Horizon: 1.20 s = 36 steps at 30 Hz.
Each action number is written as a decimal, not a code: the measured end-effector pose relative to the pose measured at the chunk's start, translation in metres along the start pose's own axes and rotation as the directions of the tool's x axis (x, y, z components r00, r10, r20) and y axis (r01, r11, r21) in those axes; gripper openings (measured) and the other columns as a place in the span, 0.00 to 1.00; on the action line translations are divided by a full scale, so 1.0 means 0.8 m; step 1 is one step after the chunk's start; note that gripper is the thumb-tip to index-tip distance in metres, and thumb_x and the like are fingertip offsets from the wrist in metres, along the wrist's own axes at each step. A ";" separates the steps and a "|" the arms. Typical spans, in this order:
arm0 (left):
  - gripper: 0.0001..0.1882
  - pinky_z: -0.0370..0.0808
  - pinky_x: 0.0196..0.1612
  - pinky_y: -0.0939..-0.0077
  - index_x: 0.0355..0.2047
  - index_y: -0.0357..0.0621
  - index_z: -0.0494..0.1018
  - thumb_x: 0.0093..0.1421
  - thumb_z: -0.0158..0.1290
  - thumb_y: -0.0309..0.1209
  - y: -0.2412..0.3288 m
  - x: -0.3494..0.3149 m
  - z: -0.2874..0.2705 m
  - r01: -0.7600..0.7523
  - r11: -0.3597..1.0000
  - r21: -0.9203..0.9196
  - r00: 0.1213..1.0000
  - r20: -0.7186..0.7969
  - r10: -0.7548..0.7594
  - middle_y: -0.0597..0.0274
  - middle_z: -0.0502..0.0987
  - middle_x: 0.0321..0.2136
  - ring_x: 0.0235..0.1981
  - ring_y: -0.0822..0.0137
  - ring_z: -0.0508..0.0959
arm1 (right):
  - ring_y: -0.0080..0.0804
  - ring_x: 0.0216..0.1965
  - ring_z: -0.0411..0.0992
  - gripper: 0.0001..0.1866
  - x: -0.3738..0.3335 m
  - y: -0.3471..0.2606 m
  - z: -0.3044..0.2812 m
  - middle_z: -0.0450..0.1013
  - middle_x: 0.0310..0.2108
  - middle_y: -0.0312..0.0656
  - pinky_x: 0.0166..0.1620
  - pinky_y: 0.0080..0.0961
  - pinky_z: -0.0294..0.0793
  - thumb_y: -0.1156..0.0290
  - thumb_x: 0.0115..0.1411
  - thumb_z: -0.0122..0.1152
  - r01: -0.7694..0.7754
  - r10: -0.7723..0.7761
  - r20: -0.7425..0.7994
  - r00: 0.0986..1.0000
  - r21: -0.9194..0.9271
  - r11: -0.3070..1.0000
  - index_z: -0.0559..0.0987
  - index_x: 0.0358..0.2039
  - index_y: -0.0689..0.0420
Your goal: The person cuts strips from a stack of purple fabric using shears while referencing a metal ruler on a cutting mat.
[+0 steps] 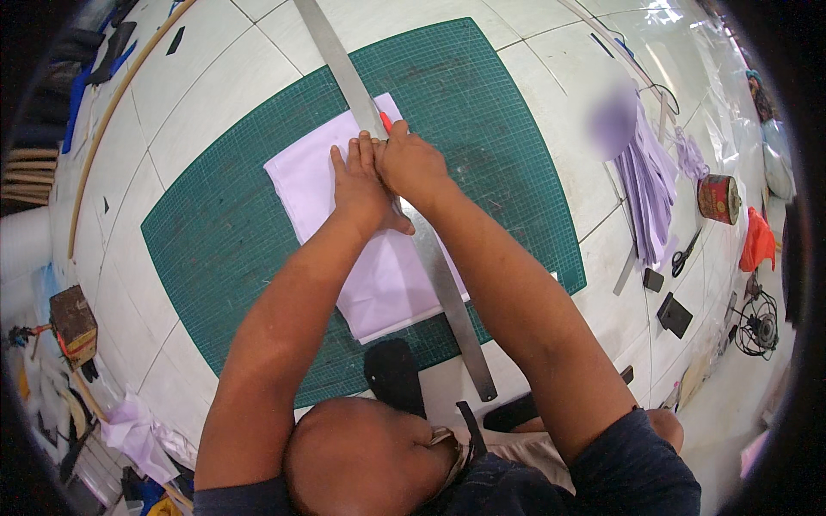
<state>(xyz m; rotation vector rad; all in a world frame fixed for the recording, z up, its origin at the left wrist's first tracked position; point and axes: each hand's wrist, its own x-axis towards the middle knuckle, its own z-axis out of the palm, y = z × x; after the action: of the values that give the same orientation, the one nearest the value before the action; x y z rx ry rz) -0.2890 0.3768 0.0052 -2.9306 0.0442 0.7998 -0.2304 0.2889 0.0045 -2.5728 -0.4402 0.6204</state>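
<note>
A folded piece of lilac fabric (387,292) lies on a green cutting mat (232,224) on the tiled floor. Across the fabric runs a long metal ruler (447,297), extending past the mat at both ends. My left hand (360,189) presses down on the ruler and fabric with its fingers spread. Right beside it, my right hand (413,163) is closed around a small red cutter (385,121) at the ruler's right edge. Most of the cutter is hidden in my fist, and its blade does not show.
To the right lie a bundle of lilac fabric strips (647,193), black scissors (681,261), a round tin (718,199) and a dark flat block (674,315). A worn box (74,325) stands at left, near a long curved strip (112,112). My bent knee (361,447) is close to the mat's near edge.
</note>
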 end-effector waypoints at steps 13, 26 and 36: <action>0.81 0.42 0.70 0.37 0.71 0.30 0.42 0.28 0.66 0.72 0.005 0.007 -0.001 0.043 0.997 0.067 0.999 0.029 -0.045 0.40 0.44 0.72 0.74 0.45 0.45 | 0.65 0.42 0.76 0.21 -0.065 0.048 0.010 0.77 0.37 0.66 0.47 0.56 0.73 0.57 0.65 0.50 -0.101 0.085 0.138 0.987 0.118 0.988 0.65 0.47 0.64; 0.82 0.39 0.70 0.36 0.71 0.29 0.41 0.26 0.67 0.69 0.004 0.004 0.003 0.034 0.999 -0.009 0.999 0.017 -0.033 0.40 0.42 0.73 0.74 0.46 0.45 | 0.62 0.35 0.78 0.17 -0.338 0.125 0.026 0.78 0.33 0.61 0.41 0.56 0.76 0.57 0.68 0.49 -0.381 0.369 0.381 0.848 -0.047 0.923 0.64 0.45 0.58; 0.83 0.42 0.69 0.35 0.71 0.29 0.40 0.25 0.69 0.68 0.005 0.006 -0.003 0.045 0.998 -0.039 0.999 0.027 -0.044 0.39 0.41 0.73 0.74 0.47 0.43 | 0.61 0.33 0.77 0.16 -0.395 0.157 0.013 0.77 0.31 0.59 0.36 0.53 0.77 0.60 0.67 0.54 -0.248 0.263 0.273 0.925 -0.088 0.965 0.63 0.43 0.59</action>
<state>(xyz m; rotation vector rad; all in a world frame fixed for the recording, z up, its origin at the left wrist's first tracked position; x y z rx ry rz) -0.2839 0.3725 0.0049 -2.9458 -0.0386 0.8418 -0.4784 0.0594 0.0438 -2.6209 -0.2113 1.0922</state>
